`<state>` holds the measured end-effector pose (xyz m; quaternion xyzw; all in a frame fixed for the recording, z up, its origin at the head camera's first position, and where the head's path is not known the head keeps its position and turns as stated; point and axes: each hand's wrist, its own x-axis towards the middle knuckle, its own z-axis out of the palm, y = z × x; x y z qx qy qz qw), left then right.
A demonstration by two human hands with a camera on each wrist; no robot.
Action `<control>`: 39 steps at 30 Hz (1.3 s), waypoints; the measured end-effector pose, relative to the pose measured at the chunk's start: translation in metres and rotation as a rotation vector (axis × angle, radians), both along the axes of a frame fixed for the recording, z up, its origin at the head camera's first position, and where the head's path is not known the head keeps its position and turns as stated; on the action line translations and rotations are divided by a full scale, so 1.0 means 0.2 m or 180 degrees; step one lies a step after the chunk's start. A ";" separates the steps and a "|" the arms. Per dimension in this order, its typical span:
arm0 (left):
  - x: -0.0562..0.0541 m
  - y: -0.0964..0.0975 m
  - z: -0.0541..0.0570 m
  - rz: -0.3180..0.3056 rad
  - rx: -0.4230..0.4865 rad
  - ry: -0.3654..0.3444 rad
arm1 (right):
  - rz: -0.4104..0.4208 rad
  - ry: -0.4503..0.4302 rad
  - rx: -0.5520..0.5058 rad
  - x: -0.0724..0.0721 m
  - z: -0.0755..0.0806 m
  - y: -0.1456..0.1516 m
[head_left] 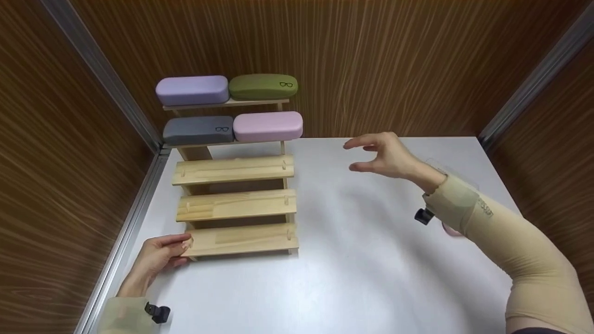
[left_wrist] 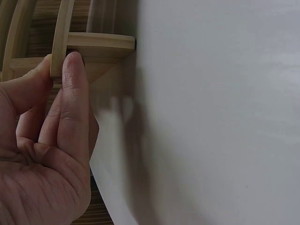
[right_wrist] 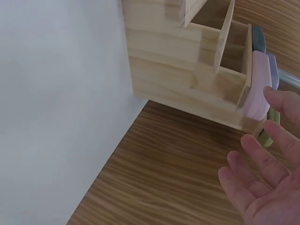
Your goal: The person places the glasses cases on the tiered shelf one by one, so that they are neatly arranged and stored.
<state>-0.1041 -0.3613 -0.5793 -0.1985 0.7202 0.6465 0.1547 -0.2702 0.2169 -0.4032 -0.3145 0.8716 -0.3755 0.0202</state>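
Note:
A stepped wooden rack [head_left: 236, 204] stands on the white table's left side. My left hand [head_left: 160, 255] pinches the left end of its lowest shelf, with thumb and fingers on either side of the board [left_wrist: 60, 42]. On the top shelf sit a lavender glasses case [head_left: 192, 90] and an olive green glasses case [head_left: 262, 86]. One level down lie a grey glasses case [head_left: 198, 130] and a pink glasses case [head_left: 268, 126]. My right hand [head_left: 387, 155] hangs in the air right of the rack, thumb and fingers spread apart, holding nothing.
The white table [head_left: 371, 278] spreads to the right of the rack. Wood-grain panels [head_left: 394, 65] wall in the back and both sides. Partly hidden by my right forearm are a clear object [head_left: 438, 163] and something pink [head_left: 450, 230].

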 end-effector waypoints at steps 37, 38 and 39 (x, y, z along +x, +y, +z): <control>-0.02 -0.03 -0.01 -0.0127 -0.0073 -0.0046 | -0.1838 -0.0403 -0.0065 0.38 -0.40 1.28; -0.02 -0.03 -0.01 -0.0126 -0.0076 -0.0048 | -0.1843 -0.0447 -0.0053 0.40 -0.42 1.31; -0.02 -0.03 -0.01 -0.0132 -0.0086 -0.0056 | -0.1841 -0.0494 -0.0054 0.41 -0.44 1.33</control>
